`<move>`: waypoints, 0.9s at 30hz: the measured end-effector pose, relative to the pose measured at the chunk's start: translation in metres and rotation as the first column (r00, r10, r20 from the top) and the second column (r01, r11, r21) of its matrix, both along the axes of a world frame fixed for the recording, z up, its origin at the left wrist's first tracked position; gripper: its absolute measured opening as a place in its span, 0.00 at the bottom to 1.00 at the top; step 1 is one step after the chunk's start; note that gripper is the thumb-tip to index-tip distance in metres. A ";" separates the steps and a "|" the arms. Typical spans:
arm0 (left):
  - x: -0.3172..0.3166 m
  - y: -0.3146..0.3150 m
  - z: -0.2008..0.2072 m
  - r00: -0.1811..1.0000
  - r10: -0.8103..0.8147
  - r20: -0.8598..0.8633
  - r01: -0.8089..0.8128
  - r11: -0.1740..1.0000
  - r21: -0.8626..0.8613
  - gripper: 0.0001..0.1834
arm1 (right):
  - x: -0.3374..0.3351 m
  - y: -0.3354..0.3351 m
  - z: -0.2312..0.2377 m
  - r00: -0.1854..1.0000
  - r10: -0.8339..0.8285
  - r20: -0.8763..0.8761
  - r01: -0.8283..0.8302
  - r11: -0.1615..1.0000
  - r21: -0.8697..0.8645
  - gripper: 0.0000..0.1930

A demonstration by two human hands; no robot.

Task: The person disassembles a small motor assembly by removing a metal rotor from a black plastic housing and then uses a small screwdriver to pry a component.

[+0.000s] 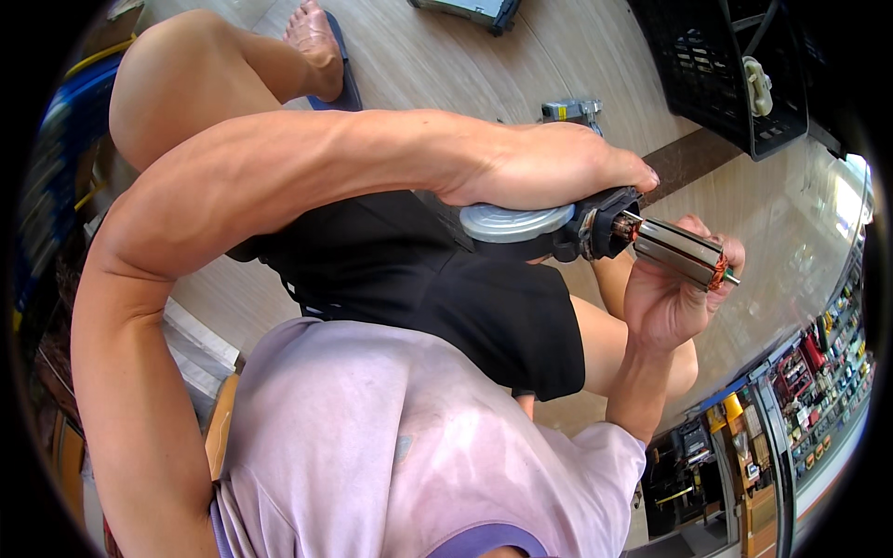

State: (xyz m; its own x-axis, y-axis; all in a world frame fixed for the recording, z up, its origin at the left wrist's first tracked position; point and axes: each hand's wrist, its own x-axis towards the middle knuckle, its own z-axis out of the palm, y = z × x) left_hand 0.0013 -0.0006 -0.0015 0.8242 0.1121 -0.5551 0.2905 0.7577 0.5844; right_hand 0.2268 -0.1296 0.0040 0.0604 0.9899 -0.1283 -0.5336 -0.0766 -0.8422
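Observation:
My left hand (pixel 549 166) grips the black housing (pixel 609 223) of a power tool from above, its thumb side toward the open end. Below that hand, a round grey disc-like part (pixel 516 223) shows on the tool. My right hand (pixel 665 302) has its fingers closed around a motor armature (pixel 679 253), a shiny metal cylinder with copper windings at its outer end and a shaft sticking out. The armature's other end is at the mouth of the housing. Whether it reaches inside is hard to see.
On the floor beyond my hands lies a small grey part with a yellow label (pixel 572 112). A black plastic crate (pixel 688 70) stands at the far right, holding a pale object (pixel 759 86). A grey case (pixel 473 11) sits at the top. Shelves of small goods (pixel 819 391) line the right.

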 end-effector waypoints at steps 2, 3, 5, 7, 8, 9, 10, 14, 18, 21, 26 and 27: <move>0.002 0.001 0.002 0.999 0.033 0.024 -0.034 0.997 0.062 0.33 | -0.001 0.000 0.002 0.999 -0.011 -0.030 0.010 0.999 -0.031 0.20; 0.002 0.001 0.002 0.999 0.029 0.022 -0.031 0.997 0.073 0.33 | -0.001 0.000 0.004 1.000 -0.020 -0.022 0.019 0.999 -0.037 0.20; 0.001 0.002 0.004 1.000 0.020 0.019 -0.021 0.996 0.090 0.33 | -0.003 0.000 0.005 1.000 -0.001 -0.018 0.000 1.000 -0.030 0.20; 0.000 0.003 0.004 1.000 0.011 0.010 -0.012 0.997 0.072 0.34 | -0.005 0.000 0.005 0.999 -0.044 0.004 0.044 0.999 -0.032 0.19; 0.000 0.003 0.004 1.000 0.007 0.019 -0.009 0.997 0.080 0.34 | -0.006 0.000 0.005 0.999 -0.045 -0.012 0.044 0.999 -0.022 0.19; 0.001 0.003 0.004 1.000 0.015 0.011 -0.016 0.997 0.077 0.34 | -0.007 0.000 0.004 0.998 -0.068 0.014 0.069 0.998 -0.015 0.19; 0.002 0.003 0.004 1.000 0.022 0.017 -0.024 0.996 0.089 0.35 | -0.008 0.001 0.003 0.997 -0.073 0.022 0.073 0.997 -0.003 0.19; 0.004 0.003 0.007 0.999 0.043 -0.032 -0.039 0.992 0.122 0.34 | -0.010 0.004 0.001 0.998 -0.034 0.051 0.032 0.999 0.043 0.17; 0.000 0.004 0.010 0.994 0.069 -0.088 -0.074 0.996 -0.053 0.27 | -0.015 0.007 -0.001 0.996 -0.052 0.070 0.045 0.994 0.103 0.12; 0.002 0.006 0.005 0.993 0.098 -0.059 -0.099 0.995 -0.008 0.30 | -0.018 0.009 -0.003 0.996 -0.073 0.058 0.068 0.994 0.086 0.09; 0.007 0.005 -0.004 0.996 0.083 -0.019 -0.083 0.996 0.013 0.30 | -0.019 0.009 -0.004 0.995 -0.080 0.053 0.077 0.995 0.065 0.07; 0.006 0.005 -0.004 0.997 0.067 -0.043 -0.066 0.998 0.006 0.30 | -0.019 0.008 -0.004 0.992 -0.097 0.077 0.092 0.994 0.063 0.08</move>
State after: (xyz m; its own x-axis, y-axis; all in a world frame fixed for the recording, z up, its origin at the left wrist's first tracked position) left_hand 0.0075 0.0043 -0.0053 0.7901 0.1685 -0.5894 0.2645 0.7736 0.5758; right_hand 0.2081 -0.1211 0.0001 0.1615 0.9850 -0.0609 -0.4672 0.0219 -0.8839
